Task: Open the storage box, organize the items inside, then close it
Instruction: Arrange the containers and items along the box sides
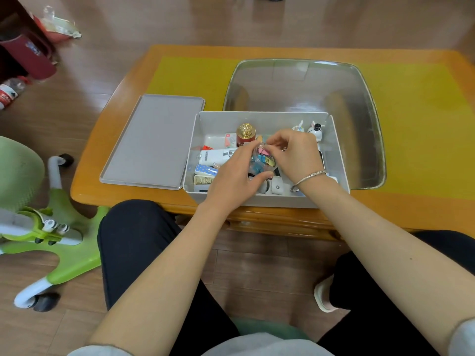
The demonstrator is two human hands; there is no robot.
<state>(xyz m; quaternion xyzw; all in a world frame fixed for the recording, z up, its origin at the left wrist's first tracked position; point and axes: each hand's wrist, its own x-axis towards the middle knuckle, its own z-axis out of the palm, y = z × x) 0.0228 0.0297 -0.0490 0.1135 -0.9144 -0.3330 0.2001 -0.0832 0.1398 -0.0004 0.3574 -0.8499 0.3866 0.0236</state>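
While lid (153,141) lies aside, both hands in box (339,160).

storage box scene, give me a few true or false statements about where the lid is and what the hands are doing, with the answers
1. The lid lies flat on the table, to the left of the storage box. True.
2. The left hand rests on the lid. False: it is inside the box, curled round a clear container of coloured clips.
3. The right hand pinches at the top of the container of clips. True.
4. The gold-capped bottle stands on the table outside the box. False: it stands upright inside the box, near the back wall.
5. The bracelet is on the left wrist. False: it is on the right wrist.
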